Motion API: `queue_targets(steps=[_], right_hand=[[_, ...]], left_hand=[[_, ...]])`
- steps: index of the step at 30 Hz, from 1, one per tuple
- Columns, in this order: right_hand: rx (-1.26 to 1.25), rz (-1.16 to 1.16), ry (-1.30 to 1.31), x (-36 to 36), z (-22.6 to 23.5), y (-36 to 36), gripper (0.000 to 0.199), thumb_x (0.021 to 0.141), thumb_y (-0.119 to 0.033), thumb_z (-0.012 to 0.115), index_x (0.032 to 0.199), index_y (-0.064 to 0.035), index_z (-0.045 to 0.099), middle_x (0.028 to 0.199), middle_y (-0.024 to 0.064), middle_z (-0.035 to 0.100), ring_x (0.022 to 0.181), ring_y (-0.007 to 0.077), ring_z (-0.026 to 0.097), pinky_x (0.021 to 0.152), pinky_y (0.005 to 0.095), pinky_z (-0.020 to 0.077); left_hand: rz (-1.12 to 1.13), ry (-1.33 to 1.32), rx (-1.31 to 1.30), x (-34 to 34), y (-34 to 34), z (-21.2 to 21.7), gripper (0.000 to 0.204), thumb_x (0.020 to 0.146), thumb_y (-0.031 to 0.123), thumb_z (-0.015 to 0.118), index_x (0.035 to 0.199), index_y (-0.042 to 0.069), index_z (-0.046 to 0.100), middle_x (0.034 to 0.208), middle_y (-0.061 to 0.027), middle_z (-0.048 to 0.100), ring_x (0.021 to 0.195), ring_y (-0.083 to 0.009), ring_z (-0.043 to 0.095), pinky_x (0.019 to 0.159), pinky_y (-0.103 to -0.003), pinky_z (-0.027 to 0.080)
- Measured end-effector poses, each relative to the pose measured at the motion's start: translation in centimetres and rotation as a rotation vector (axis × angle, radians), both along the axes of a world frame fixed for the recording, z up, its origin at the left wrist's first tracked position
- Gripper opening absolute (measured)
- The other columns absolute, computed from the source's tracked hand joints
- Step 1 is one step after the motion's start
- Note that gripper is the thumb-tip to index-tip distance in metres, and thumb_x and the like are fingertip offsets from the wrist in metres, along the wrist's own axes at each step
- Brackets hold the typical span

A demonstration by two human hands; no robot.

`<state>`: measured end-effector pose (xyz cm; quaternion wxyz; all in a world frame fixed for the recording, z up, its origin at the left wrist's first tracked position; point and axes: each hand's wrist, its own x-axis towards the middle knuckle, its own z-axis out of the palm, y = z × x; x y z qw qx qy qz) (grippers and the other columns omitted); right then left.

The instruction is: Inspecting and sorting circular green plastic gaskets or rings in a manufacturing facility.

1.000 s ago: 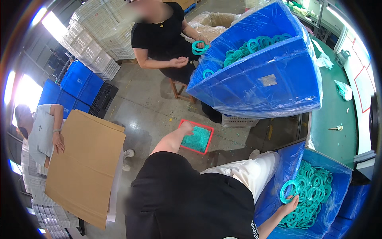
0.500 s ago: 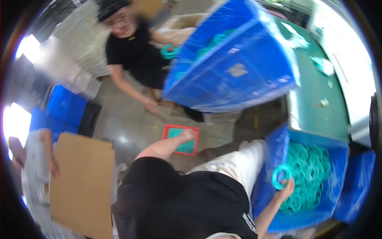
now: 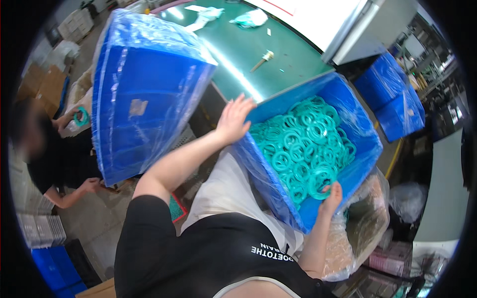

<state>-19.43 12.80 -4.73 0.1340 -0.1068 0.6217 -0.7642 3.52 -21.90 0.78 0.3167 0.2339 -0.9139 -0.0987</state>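
Note:
Pinched at its lower right edge, a teal plastic ring (image 3: 313,186) is held by my right hand (image 3: 332,198) over the near side of a blue bin (image 3: 350,107). Below it lies a heap of similar teal rings (image 3: 293,144), many overlapping, filling much of the bin. My left hand (image 3: 235,120) is empty, with its fingers stretched out, above the bin's left corner near the green table's edge. Clear film covers parts of the bin's walls.
A green table (image 3: 278,74) adjoins the bin's far side. A tall film-wrapped blue bin (image 3: 154,99) stands left; beyond it a co-worker (image 3: 59,154) holds a teal ring (image 3: 81,116). A red-rimmed tray (image 3: 183,214) is partly hidden by my arm. More blue bins (image 3: 392,99) stand right.
The view has turned right. My left hand has moved from above the red tray to the blue bin's corner, its fingers now spread. My right hand still holds a ring over the bin.

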Motion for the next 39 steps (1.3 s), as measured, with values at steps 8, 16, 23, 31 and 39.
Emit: queue_targets(steps=[8,16,23,31,39], right_hand=[[-0.427,-0.807,-0.475,-8.9,-1.0,19.3,0.036,0.096,-0.029,0.043,0.119,-0.0037,0.051,0.091,0.0069,0.061,0.061,0.0151,0.052,0.046,0.024,0.0364],[0.082,-0.195,-0.053,-11.1,-0.9,4.7,0.026,0.092,-0.016,0.052,0.113,-0.0023,0.056,0.084,0.0061,0.06,0.069,0.0112,0.056,0.052,0.0198,0.04],[0.452,0.721,-0.087,-5.4,-10.0,-19.0,0.031,0.086,-0.02,0.061,0.11,-0.0011,0.058,0.092,0.0094,0.064,0.078,0.0137,0.061,0.061,0.0234,0.0453],[0.71,0.513,0.324,-2.2,-23.8,-30.9,0.049,0.076,-0.03,0.07,0.11,0.003,0.056,0.094,0.0176,0.063,0.08,0.0294,0.062,0.071,0.0384,0.0478],[0.653,0.432,0.95,-6.3,-18.7,-31.4,0.02,0.074,-0.012,0.057,0.093,-0.0076,0.064,0.087,0.0118,0.064,0.074,0.0308,0.059,0.07,0.0408,0.0449]], left_hand=[[0.049,-0.409,-0.086,-10.1,-7.7,-1.7,0.079,0.073,0.011,0.066,0.141,0.018,0.027,0.147,-0.0054,0.027,0.135,-0.028,0.026,0.109,-0.047,0.023],[0.045,-0.41,-0.173,-12.0,-7.9,-1.4,0.075,0.074,0.003,0.056,0.142,0.015,0.026,0.147,-0.0074,0.027,0.135,-0.0295,0.027,0.11,-0.045,0.024],[0.068,-0.347,-0.164,-11.6,-7.9,-1.8,0.072,0.073,0.0,0.052,0.14,0.015,0.03,0.146,-0.0072,0.03,0.134,-0.0285,0.03,0.109,-0.045,0.023],[0.065,-0.356,-0.143,-12.3,-7.9,-1.4,0.071,0.075,0.0,0.05,0.141,0.016,0.03,0.145,-0.006,0.032,0.134,-0.0278,0.03,0.109,-0.045,0.024],[0.066,-0.358,-0.106,-12.1,-8.4,-1.7,0.071,0.077,0.0,0.051,0.142,0.016,0.028,0.146,-0.0068,0.031,0.134,-0.0286,0.029,0.109,-0.046,0.023]])
